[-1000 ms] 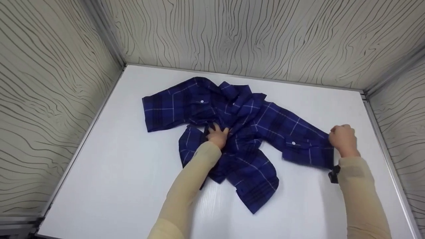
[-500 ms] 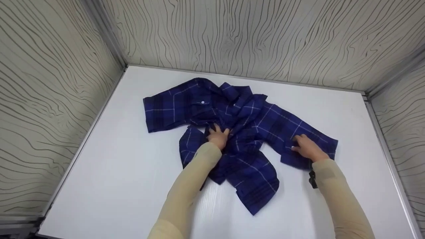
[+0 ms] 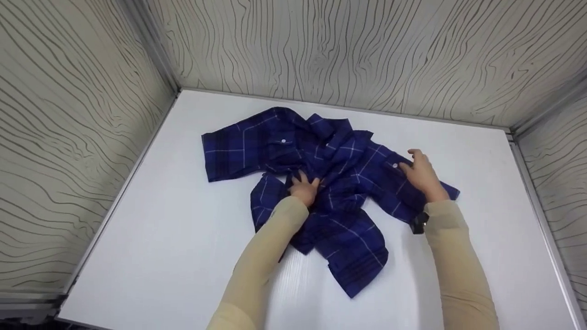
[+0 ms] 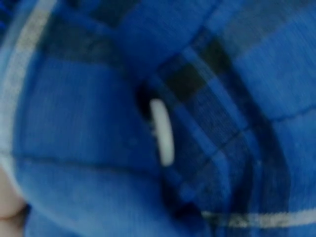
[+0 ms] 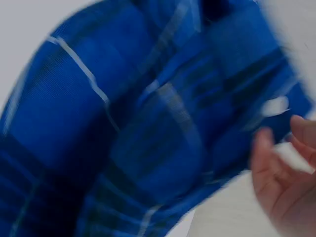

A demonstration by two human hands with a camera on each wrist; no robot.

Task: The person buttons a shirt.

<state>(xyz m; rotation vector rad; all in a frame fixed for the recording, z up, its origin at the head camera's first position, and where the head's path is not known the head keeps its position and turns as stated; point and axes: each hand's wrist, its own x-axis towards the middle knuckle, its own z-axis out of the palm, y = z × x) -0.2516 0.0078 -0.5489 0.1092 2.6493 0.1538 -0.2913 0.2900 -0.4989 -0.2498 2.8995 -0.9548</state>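
A dark blue plaid shirt [image 3: 355,238] lies rumpled, its left sleeve [image 3: 234,149] stretched out and its collar towards the back wall. My left hand [image 3: 303,190] rests on the middle of the shirt with its fingers spread. Close up in the left wrist view are blue cloth and a white button [image 4: 163,132], with only a sliver of skin at the lower left. Over the right part of the shirt, my right hand [image 3: 423,176] has its fingers apart, beside a pocket button [image 3: 395,165]. The right wrist view shows the fingers [image 5: 269,173] parted near the cloth edge.
The shirt is on a white tabletop [image 3: 174,247] with metal edging. Wood-grain panels stand behind [image 3: 321,50] and at both sides. A small black device [image 3: 418,223] sits at my right wrist.
My right hand let go of the right cuff, went left to the shirt's pocket area, then moved up. The pocket button shifted up and left with the cloth. My left hand stayed put.
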